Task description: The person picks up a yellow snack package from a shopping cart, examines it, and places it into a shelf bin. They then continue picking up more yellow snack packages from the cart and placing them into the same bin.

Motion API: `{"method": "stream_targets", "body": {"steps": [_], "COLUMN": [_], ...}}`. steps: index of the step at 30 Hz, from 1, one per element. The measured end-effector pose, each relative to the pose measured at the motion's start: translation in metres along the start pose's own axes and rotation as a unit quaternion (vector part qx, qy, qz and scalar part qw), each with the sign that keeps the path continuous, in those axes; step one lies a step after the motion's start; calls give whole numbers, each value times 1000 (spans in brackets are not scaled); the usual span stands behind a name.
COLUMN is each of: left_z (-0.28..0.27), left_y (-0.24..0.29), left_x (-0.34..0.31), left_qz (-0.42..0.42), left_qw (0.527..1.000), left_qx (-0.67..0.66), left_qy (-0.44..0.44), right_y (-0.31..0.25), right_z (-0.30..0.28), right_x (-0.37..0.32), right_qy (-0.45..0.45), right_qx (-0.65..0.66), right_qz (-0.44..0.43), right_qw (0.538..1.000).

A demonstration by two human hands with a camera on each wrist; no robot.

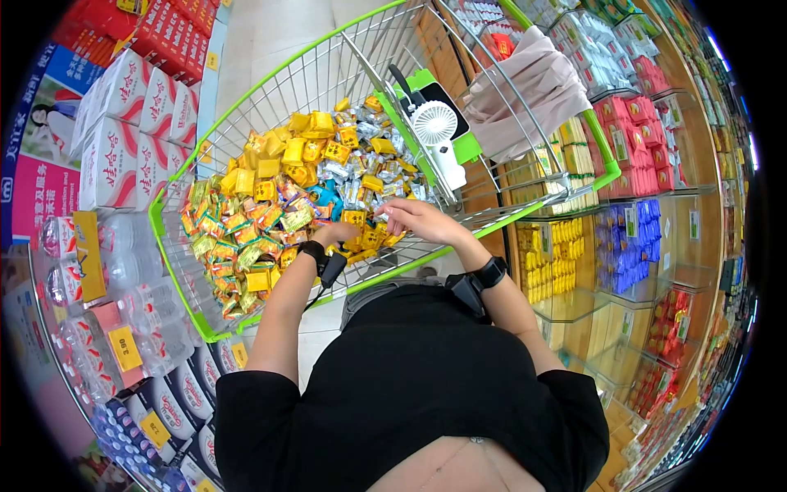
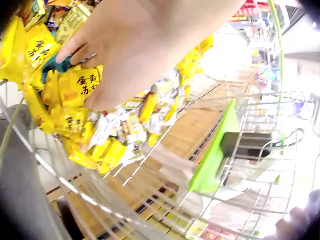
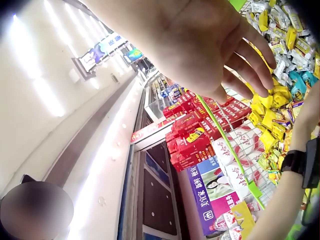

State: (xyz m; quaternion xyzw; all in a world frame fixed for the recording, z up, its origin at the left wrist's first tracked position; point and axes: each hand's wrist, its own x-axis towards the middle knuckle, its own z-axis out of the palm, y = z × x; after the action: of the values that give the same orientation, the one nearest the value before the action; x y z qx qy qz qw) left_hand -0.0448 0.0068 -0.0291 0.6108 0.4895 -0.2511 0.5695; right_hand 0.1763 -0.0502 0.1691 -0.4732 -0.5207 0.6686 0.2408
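My left hand [image 1: 338,234] is down in the heap of packets [image 1: 279,184] at the near edge of the cart [image 1: 175,271], thumb and fingers on either side of a yellow packet [image 2: 82,82]; whether it truly grips I cannot tell. My right hand [image 1: 416,218] hovers just beside it over the same edge, fingers loosely curled and empty as far as I can see. To do this well, I judge, I should close on one packet only, by its flat sides, lift it straight so its neighbours don't slide, and keep the right hand off the wire near the small fan [image 1: 434,127]
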Motion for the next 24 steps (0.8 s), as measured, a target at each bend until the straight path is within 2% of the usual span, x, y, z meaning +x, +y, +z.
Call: {"method": "stream_targets", "body": {"steps": [4,6,7,9,11,13,15,17,18,23,24], "left_z": [-34,-52,-58,-70,-71,-69,-56,-39,-37,-13,-10], "left_y": [16,11,25,62,63,77,92,103,107,126,128], "left_x": [-35,-44,-65,-117,-127,-158,-190,-206,-212,-225,-226], "left_qz": [49,255,254,173,170,241,258,297,353,334,351], "left_qw": [993,966,966,975,970,953,947,928,916,924,914], "left_qx": [-104,-12,-13,-100,-101,-51,-10,-134,-43,-70,-42], "left_qy": [3,48,52,101,138,175,190,179,184,175,200], "right_y": [0,0,0,0,1,1,0,-5,-9,-20,-19], "right_z": [-1,-2,-2,-2,-1,-1,-1,1,2,5,5], "right_x": [-2,-3,-3,-4,-5,-7,-8,-10,-12,-21,-23], "right_qy": [-14,-24,-27,-45,-40,-34,-22,5,31,22,21], "right_qx": [-21,-25,-27,-38,-50,-61,-90,-101,-110,-83,-80], "right_qz": [-7,-9,-11,-7,-15,-24,-61,-89,-117,-120,-114], "right_qw": [1000,999,999,998,998,997,994,991,987,989,990]}}
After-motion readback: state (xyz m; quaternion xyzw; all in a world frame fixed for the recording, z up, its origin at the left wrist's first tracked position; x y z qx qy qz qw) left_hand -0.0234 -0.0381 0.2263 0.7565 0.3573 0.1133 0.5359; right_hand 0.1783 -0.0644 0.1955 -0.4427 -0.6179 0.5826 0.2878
